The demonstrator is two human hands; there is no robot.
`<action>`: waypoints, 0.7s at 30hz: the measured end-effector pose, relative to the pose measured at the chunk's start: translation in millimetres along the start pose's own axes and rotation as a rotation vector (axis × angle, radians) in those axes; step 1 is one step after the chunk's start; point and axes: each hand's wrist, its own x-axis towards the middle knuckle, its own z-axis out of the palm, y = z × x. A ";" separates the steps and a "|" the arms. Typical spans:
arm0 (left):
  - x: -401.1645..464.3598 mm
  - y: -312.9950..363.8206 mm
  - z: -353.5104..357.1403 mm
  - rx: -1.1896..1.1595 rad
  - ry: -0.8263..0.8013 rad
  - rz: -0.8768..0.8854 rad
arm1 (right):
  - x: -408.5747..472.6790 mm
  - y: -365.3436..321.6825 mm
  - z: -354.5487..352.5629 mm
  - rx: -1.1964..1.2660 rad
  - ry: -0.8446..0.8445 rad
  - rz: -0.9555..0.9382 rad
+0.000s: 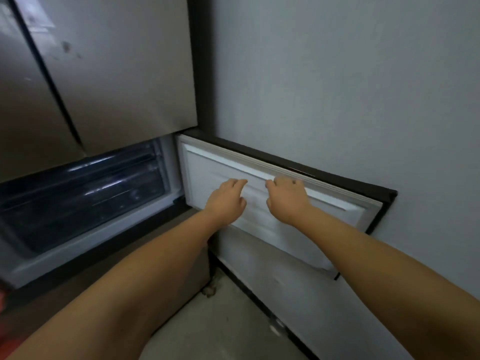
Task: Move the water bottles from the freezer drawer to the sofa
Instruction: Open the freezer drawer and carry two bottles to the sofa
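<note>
The freezer door (345, 203) stands swung open to the right, its white inner panel facing me. My left hand (228, 201) and my right hand (287, 200) are both stretched out in front of that panel, fingers loosely bent, holding nothing. Whether the fingertips touch the panel I cannot tell. To the left, the open freezer compartment shows dark clear drawers (85, 193) stacked behind each other. No water bottles are visible; the drawers' contents are too dark to make out.
Two steel upper fridge doors (109, 74) hang shut above the freezer. A grey wall (337, 87) stands right behind the open door. Light floor (228, 320) lies below, between the fridge base and the wall.
</note>
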 end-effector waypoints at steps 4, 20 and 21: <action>-55.4 -78.3 -5.1 -0.026 -0.094 -0.263 | 26.6 -69.0 35.0 0.082 -0.187 -0.111; -96.2 -355.5 -78.9 -1.453 0.821 -1.212 | 237.5 -334.4 89.1 1.606 -0.802 0.342; -93.6 -370.6 -84.7 -1.600 0.939 -1.164 | 253.7 -345.9 92.2 1.716 -0.796 0.387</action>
